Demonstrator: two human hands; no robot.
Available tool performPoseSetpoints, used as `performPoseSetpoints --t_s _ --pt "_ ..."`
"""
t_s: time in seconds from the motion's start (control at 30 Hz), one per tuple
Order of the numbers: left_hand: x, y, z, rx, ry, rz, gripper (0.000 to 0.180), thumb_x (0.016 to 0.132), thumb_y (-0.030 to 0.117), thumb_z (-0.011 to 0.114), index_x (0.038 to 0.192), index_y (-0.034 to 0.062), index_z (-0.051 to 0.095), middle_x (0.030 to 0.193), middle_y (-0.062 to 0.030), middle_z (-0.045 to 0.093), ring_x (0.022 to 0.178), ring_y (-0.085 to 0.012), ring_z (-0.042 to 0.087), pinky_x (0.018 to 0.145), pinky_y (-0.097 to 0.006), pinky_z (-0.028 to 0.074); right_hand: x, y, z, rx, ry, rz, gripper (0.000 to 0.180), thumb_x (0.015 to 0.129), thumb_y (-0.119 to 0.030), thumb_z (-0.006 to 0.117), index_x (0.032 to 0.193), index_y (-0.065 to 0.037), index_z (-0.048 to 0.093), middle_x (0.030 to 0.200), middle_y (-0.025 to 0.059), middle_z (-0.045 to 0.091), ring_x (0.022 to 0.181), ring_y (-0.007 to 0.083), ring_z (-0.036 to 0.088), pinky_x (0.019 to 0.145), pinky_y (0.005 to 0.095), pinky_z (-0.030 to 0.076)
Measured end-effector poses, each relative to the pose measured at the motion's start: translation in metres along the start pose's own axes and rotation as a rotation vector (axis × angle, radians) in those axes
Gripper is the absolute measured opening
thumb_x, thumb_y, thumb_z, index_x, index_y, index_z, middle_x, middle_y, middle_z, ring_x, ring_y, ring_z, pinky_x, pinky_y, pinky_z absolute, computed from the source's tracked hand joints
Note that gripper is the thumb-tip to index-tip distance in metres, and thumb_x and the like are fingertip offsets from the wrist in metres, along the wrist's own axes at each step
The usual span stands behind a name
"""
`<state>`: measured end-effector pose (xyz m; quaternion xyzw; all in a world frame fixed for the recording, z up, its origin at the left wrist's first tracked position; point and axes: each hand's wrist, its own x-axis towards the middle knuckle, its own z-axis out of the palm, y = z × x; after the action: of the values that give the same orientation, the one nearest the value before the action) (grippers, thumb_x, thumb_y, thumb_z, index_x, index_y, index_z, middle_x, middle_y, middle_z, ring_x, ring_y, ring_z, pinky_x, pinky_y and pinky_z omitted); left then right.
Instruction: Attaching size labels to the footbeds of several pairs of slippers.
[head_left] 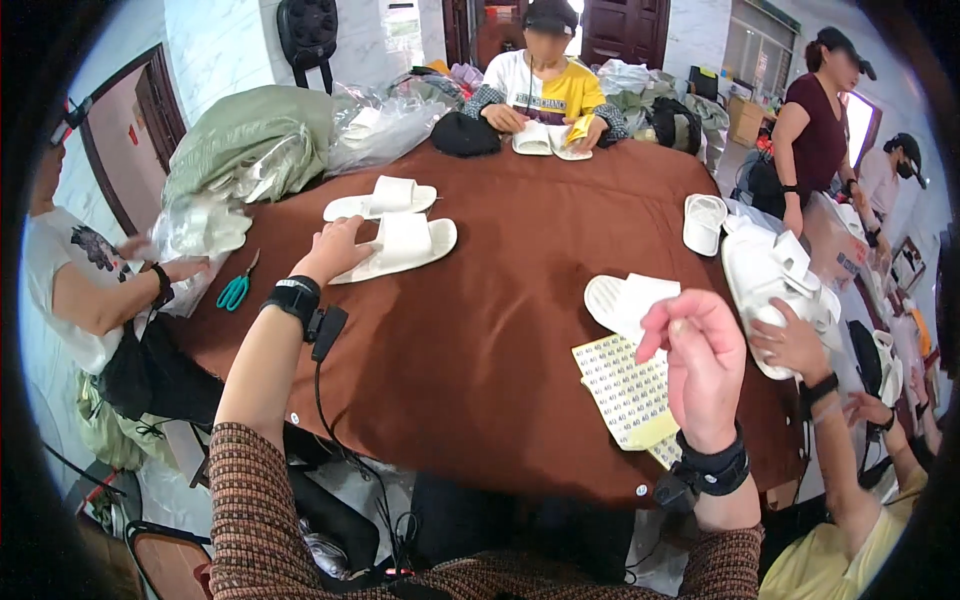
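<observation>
Two white slippers lie side by side on the left of the brown-covered table (480, 300). My left hand (332, 252) rests over the heel end of the nearer slipper (412, 246), its fingers apart and touching it. Just beyond is the farther slipper (388, 198). My right hand (703, 365) is raised on the right, fingers curled and thumb pressed in. Anything pinched there is too small to make out. Yellow-backed sheets of small round stickers (625, 395) lie partly beneath this hand. Another white slipper (632, 302) sits just past the sheets, partly covered by my fingers.
Teal-handled scissors (235, 290) lie at the left edge near a co-worker. Across the table, another person handles white slippers (548, 140) beside a black cap (465, 134). A slipper pile (775, 275) and a co-worker's hand (790, 340) are at right. Bulging bags (250, 135) stand back left.
</observation>
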<state>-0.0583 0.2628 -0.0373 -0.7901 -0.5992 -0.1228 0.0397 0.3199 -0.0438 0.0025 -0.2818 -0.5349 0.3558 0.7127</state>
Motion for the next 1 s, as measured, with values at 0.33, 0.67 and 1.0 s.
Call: performPoseSetpoints --t_s 0.33,0.67,1.0 --pt "0.053 0.000 0.015 0.064 -0.108 0.090 0.082 0.077 0.036 0.071 0.148 0.0188 0.033 0.134 -0.0215 0.051 0.126 -0.0439 0.047 0.102 -0.062 0.037 -0.013 0.018 -0.018 -0.093 -0.040 0.143 0.016 0.094 0.007 0.044 0.099 0.003 0.059 0.090 0.0102 0.067 0.073 0.0130 0.063 0.070 0.0261 0.051" --pt "0.090 -0.011 0.028 -0.250 -0.199 0.264 0.052 0.084 0.026 0.069 0.134 0.0162 0.058 0.142 -0.0218 0.047 0.132 -0.0399 0.045 0.109 -0.040 0.039 -0.013 0.014 -0.023 -0.061 -0.060 0.399 0.016 0.095 0.005 0.046 0.100 0.002 0.061 0.090 0.0080 0.066 0.072 0.0102 0.062 0.069 0.0248 0.052" --pt "0.089 -0.003 0.028 -0.263 -0.164 0.188 0.049 0.085 0.027 0.070 0.131 0.0119 0.061 0.141 -0.0232 0.050 0.129 -0.0349 0.050 0.107 -0.039 0.040 -0.013 0.018 -0.024 -0.086 -0.093 0.486 0.017 0.095 0.003 0.047 0.103 0.001 0.062 0.089 0.0063 0.066 0.071 0.0085 0.062 0.067 0.0228 0.053"
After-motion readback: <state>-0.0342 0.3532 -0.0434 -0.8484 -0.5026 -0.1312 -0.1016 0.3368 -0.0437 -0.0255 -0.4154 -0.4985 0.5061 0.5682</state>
